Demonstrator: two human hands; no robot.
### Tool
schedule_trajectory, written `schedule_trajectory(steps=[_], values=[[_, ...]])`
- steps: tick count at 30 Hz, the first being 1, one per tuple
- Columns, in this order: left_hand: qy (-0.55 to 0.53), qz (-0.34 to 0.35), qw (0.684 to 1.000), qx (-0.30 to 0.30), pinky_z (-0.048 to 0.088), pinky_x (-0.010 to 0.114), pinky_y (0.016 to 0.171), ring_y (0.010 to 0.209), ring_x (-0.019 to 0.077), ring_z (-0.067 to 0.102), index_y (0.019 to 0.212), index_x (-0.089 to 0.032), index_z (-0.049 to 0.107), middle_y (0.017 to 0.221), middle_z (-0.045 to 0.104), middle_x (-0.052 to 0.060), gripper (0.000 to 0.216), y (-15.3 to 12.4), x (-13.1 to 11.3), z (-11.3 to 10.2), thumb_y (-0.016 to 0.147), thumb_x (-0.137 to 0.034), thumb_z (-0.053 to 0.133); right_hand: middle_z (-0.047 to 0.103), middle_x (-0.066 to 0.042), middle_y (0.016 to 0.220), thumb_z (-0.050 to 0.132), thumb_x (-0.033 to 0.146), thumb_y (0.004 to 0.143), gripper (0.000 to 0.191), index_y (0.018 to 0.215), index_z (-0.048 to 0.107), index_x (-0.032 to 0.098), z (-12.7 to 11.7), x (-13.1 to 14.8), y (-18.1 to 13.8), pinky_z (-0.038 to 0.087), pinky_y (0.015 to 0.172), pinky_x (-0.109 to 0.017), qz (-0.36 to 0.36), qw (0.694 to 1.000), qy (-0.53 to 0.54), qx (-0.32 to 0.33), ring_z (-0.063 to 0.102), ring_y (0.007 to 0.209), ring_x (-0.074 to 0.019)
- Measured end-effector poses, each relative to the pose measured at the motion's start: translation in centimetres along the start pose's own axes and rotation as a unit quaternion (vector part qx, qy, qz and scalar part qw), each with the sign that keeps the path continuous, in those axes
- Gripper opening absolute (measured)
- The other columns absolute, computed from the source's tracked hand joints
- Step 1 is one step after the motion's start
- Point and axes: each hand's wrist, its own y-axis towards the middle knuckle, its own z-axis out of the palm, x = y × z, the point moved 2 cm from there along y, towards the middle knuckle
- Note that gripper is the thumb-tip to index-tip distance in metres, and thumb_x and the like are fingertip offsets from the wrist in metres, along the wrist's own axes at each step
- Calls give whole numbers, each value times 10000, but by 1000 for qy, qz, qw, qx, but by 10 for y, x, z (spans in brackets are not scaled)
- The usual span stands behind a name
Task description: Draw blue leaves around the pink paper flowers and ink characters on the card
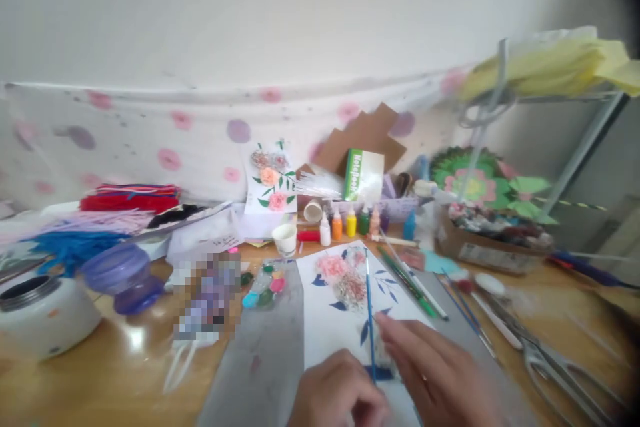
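A sheet of white paper (320, 333) lies in front of me, with pink and pale flowers and dark blue leaves on it. A slim blue paintbrush (370, 307) runs lengthwise over the sheet, its lower end between my hands; I cannot tell whether either hand touches it. My left hand (337, 393) is curled closed at the sheet's lower edge, and what its fingers hold, if anything, is hidden. Over the lower right of the sheet, my right hand (430, 360) has its fingers stretched out side by side, slightly blurred. Beneath the paper is a grey mat (250, 360).
Left of the paper lies a paint palette (265, 287), with a paper cup (285, 240) behind it. Several paint bottles (351, 221) stand at the back, near a flower picture (273, 180). Pens (407, 280), scissors (545, 353) and a cardboard box (490, 253) are on the right.
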Motion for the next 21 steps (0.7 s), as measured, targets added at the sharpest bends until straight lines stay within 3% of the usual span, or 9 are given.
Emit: schedule_trajectory(steps=[2, 4, 7, 9, 11, 13, 17, 19, 21], values=[[6, -9, 1000, -21, 416, 158, 531, 559, 80, 543, 727, -191, 530, 630, 546, -16, 129, 6, 2, -8, 754, -69, 565, 705, -70, 915, 482, 99, 857, 382, 1198, 578, 244, 5, 1, 21, 523, 631, -256, -128, 991, -27, 18, 662, 763, -178], [-5, -13, 999, -42, 459, 169, 563, 579, 89, 569, 934, -209, 555, 711, 590, -2, 214, 12, 2, -17, 767, -74, 556, 697, -85, 887, 500, 160, 867, 267, 1087, 641, 214, 15, 1, 50, 522, 641, -289, -149, 989, 8, 22, 645, 763, -195], [-49, 0, 996, -70, 505, 193, 546, 574, 102, 601, 1340, -238, 322, 891, 626, 55, 535, 19, 4, -29, 855, -246, 550, 685, -81, 842, 475, 256, 889, 207, 914, 672, 197, 38, -9, 106, 516, 678, -311, -20, 995, 98, 7, 632, 773, -194], [-28, 25, 997, -61, 526, 227, 576, 570, 112, 620, 1399, -252, 227, 956, 632, 76, 587, 19, 13, -32, 891, -340, 507, 673, -73, 852, 459, 273, 915, 217, 927, 656, 184, 61, -18, 145, 513, 730, -325, 35, 994, 102, 23, 631, 802, -186], [27, 47, 998, -31, 529, 254, 625, 563, 120, 625, 1371, -257, 270, 936, 653, 57, 528, 16, 29, -32, 893, -338, 478, 661, -46, 809, 422, 284, 948, 243, 966, 633, 165, 90, -30, 181, 524, 688, -310, 100, 987, 107, 61, 633, 737, -157], [59, 38, 997, 24, 498, 216, 576, 537, 115, 609, 1308, -249, 339, 871, 672, 22, 480, 10, 51, -28, 856, -301, 495, 646, -23, 854, 488, 328, 937, 235, 1001, 601, 132, 124, -40, 207, 534, 642, -298, 155, 974, 108, 122, 626, 696, -124], [64, -17, 992, 107, 400, 160, 440, 466, 108, 572, 1158, -236, 512, 662, 653, -39, 385, -2, 91, -13, 800, -339, 608, 624, -57, 1033, 542, 326, 910, 256, 1091, 580, 149, 181, -55, 230, 543, 702, -333, 220, 953, 63, 197, 626, 825, -152], [63, -31, 990, 120, 411, 166, 453, 496, 120, 594, 1026, -251, 598, 620, 641, -39, 240, -6, 104, -4, 816, -367, 603, 617, -64, 1067, 542, 326, 908, 264, 1106, 577, 154, 193, -60, 233, 538, 737, -355, 231, 952, 26, 200, 622, 866, -165], [52, -52, 989, 129, 425, 174, 466, 527, 128, 611, 924, -260, 637, 600, 636, -31, 144, -9, 113, 3, 854, -363, 563, 614, -64, 1083, 541, 338, 907, 274, 1108, 579, 156, 188, -70, 239, 533, 759, -368, 234, 955, -19, 182, 620, 889, -176]])
